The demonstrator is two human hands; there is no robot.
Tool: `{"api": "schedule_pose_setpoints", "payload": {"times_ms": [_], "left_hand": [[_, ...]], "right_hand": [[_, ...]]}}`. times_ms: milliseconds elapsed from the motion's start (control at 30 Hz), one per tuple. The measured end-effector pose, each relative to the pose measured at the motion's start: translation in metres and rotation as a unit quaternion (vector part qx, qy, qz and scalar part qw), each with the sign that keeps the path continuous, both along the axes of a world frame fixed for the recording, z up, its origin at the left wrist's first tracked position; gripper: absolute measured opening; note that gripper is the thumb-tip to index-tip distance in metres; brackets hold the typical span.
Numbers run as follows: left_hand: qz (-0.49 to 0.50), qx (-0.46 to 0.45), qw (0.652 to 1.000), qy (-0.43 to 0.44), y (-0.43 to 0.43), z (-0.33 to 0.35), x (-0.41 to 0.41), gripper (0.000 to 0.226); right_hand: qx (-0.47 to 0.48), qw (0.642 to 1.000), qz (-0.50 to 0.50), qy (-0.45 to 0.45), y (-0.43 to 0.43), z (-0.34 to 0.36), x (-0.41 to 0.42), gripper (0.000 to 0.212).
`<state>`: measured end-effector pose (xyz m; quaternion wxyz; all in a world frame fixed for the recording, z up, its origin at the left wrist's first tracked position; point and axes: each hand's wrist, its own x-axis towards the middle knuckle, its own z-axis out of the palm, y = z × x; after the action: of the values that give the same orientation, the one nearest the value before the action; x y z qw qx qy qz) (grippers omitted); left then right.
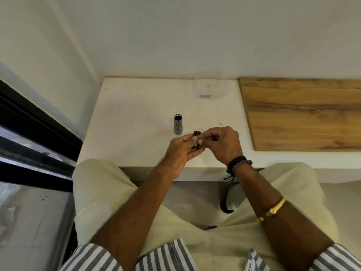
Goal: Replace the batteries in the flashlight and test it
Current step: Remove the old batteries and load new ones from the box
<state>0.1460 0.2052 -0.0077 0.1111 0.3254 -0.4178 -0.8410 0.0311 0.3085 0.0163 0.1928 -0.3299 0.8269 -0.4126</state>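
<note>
Flashlight body stands upright on counter, open end up, empty, just beyond my hands. Left hand grips black battery holder; right hand pinches its top end. Step: swapping batts, I judge. Next: fresh cells w/ correct polarity. Clear box sits far right.

No text, brand or number can be read anywhere. A small tag on the striped shirt carries dark lettering, but it is too blurred and too cut off to be made out.
</note>
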Motion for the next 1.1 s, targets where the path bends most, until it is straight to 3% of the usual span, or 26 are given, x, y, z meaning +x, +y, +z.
{"api": "schedule_pose_setpoints", "payload": {"times_ms": [133, 267, 467, 667, 833, 1100], "left_hand": [[0.038, 0.009, 0.999, -0.026, -0.004, -0.005, 0.000, 0.031], [0.066, 0.072, 0.994, -0.041, -0.008, -0.010, -0.004, 0.030], [0.062, 0.070, 0.995, -0.032, -0.011, -0.015, -0.008, 0.027], [0.057, 0.135, 0.989, 0.012, -0.015, -0.020, -0.012, 0.031], [0.061, 0.192, 0.979, 0.027, -0.019, -0.026, -0.014, 0.033], [0.062, 0.224, 0.972, 0.036, -0.019, -0.026, -0.016, 0.032]], "right_hand": [[-0.027, 0.998, -0.035, -0.047, -0.010, 0.001, -0.015, 0.010], [-0.059, 0.992, -0.086, -0.072, -0.034, 0.009, -0.050, 0.010], [0.007, 0.995, -0.096, 0.037, -0.093, 0.012, -0.126, 0.009], [0.162, 0.975, -0.027, 0.152, -0.143, 0.005, -0.181, 0.014], [0.276, 0.939, 0.087, 0.186, -0.170, -0.009, -0.198, 0.022], [0.301, 0.919, 0.144, 0.209, -0.176, -0.019, -0.206, 0.024]]}}
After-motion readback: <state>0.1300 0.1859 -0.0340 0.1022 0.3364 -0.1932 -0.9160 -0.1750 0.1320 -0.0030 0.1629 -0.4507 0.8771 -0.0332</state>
